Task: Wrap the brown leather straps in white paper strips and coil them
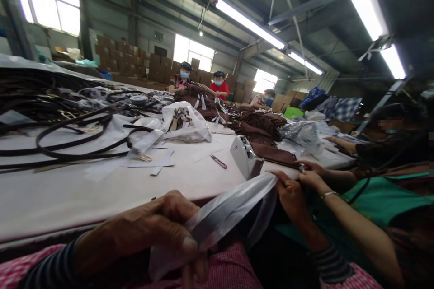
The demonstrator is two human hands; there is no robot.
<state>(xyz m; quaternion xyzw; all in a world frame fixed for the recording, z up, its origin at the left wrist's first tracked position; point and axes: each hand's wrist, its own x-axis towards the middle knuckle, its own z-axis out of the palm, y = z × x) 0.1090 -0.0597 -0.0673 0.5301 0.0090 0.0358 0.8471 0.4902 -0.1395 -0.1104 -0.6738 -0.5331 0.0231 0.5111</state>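
1. Far left on the table [50,207]: a tangle of dark straps [71,144], well apart from both hands. Little hazard there unless dragged along by a sleeve.
2. Next, the left hand [159,230]: clenched on the near end of the clear plastic bag [230,207], pinching bunched film over the lap. Could slip out, given such thin, slick, gathered film.
3. Drawn out between the two grips, from the lap up to the table edge. Liable to stretch or tear if pulled harder from both ends at once.
4. Just behind the bag's upper end, on the table: a white tape dispenser [244,156]. Might catch the film if lifted across it.
5. Then the right hand [292,196]: closed on the bag's far corner at the table edge.
6. Rightmost, a co-worker's hand [313,179], touching or just beside that corner; cannot tell which. Risk of opposing tugs, or of bumped fingers and a lost grip.
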